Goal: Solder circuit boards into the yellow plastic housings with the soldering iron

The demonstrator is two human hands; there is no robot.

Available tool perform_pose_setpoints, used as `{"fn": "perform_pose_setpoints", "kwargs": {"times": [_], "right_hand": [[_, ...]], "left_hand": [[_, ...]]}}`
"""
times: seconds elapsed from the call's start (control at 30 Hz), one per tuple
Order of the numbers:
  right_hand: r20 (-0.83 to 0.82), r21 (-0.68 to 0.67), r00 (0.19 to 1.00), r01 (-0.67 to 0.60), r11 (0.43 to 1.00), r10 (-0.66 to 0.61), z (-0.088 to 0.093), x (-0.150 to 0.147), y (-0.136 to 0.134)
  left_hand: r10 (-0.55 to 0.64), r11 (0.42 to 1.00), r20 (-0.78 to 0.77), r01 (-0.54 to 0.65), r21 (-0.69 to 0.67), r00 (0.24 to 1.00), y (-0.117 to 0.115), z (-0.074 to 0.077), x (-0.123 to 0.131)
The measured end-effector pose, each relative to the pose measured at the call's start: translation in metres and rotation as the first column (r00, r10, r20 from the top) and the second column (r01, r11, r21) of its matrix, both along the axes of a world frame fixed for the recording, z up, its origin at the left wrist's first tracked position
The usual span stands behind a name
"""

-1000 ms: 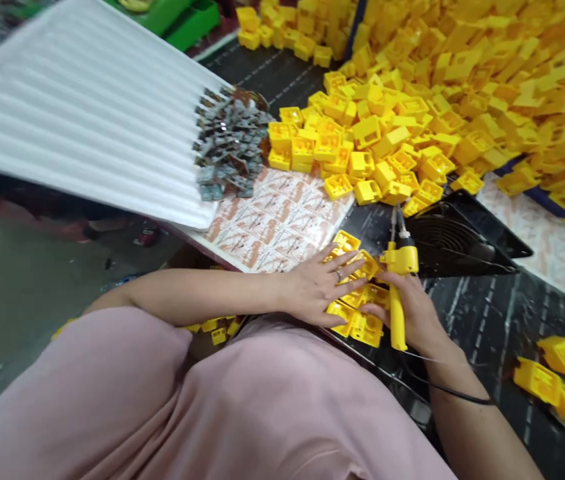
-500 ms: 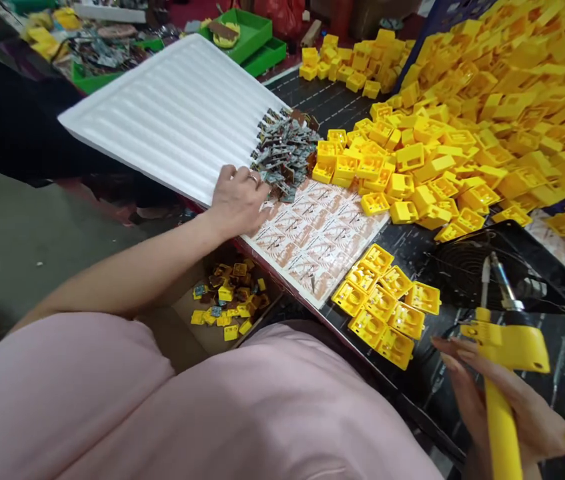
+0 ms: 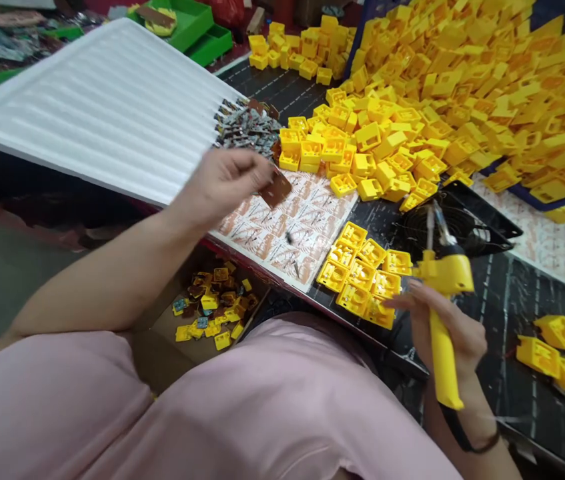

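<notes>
My left hand (image 3: 225,180) is closed, pinching a small brown circuit board (image 3: 277,191) above the printed sheet (image 3: 307,220). Just beyond it lies a heap of grey-and-brown circuit boards with parts on them (image 3: 248,128). In my right hand (image 3: 465,333) is a yellow soldering gun (image 3: 445,360), its metal tip pointing away from me over a black fan-like frame (image 3: 492,217). Several open yellow plastic cases (image 3: 361,273) sit side by side near the table's front edge, left of the soldering gun.
Loose yellow cases (image 3: 372,133) spill from a large pile at the back right. A white ribbed foam sheet (image 3: 107,107) covers the left side. Below the edge, a cardboard box (image 3: 162,360) holds yellow and brown pieces. More yellow cases (image 3: 539,357) lie at far right.
My left hand has come away from the board heap with a brown circuit board in its fingers. The right hand and soldering gun appear further left and higher in view; the view has shifted.
</notes>
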State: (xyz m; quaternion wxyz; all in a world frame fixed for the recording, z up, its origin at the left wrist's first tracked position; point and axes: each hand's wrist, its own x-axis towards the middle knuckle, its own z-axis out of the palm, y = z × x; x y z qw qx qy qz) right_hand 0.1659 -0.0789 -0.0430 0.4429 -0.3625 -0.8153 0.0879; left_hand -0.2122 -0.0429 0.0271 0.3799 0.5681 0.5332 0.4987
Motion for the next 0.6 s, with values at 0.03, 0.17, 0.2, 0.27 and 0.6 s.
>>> {"fn": "perform_pose_setpoints", "kwargs": {"times": [0.03,0.17,0.2,0.27,0.6], "right_hand": [[0.029,0.025,0.999,-0.038,0.999,0.037,0.007,-0.009,0.002],[0.002,-0.016,0.987,-0.16,0.987,0.16,0.024,-0.041,0.008],[-0.025,-0.01,0.979,-0.203,0.979,0.203,0.025,-0.046,0.008],[-0.09,-0.007,0.967,-0.238,0.971,0.236,0.023,-0.052,0.008],[-0.238,-0.065,0.971,-0.005,0.998,-0.01,0.011,-0.046,-0.012]], "left_hand": [[-0.086,0.993,0.13,0.095,-0.065,0.988,0.001,-0.007,0.018],[-0.169,0.814,0.656,0.479,-0.328,0.736,-0.006,-0.033,0.092],[-0.147,0.745,0.72,0.554,-0.37,0.678,-0.01,-0.038,0.107],[-0.093,0.615,0.791,0.66,-0.432,0.605,-0.019,-0.044,0.129],[-0.42,0.902,-0.004,0.417,-0.112,0.908,-0.049,-0.063,0.11]]}}
